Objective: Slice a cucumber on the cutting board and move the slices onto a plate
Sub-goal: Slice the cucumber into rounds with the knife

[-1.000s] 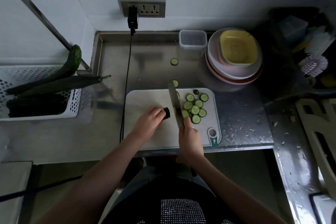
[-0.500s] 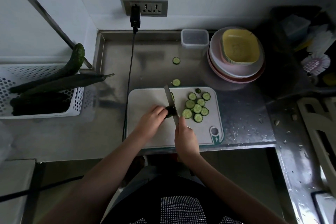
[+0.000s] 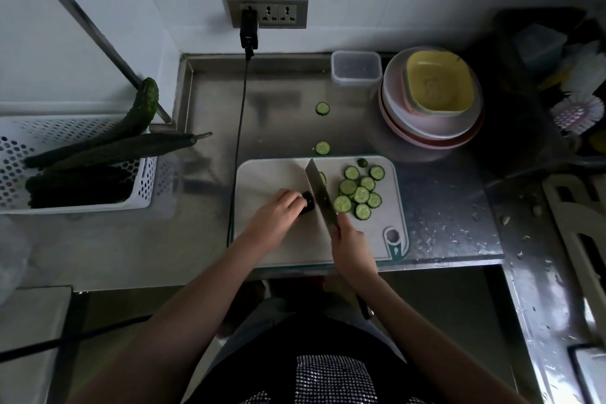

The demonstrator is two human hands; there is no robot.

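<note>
While the left hand (image 3: pixel 282 211) pinches the cucumber stub (image 3: pixel 308 202) and the right hand (image 3: pixel 352 244) wraps the knife (image 3: pixel 319 193), seemingly mid-cut, slices (image 3: pixel 359 192) crowd the cutting board (image 3: pixel 262 180); two lie on the desk (image 3: pixel 285 118), the plates (image 3: pixel 426 128) untouched.

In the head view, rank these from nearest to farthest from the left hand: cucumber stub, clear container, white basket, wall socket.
1. Cucumber stub, under the left hand on the board.
2. White basket, left.
3. Clear container, back right.
4. Wall socket, on the wall.
</note>
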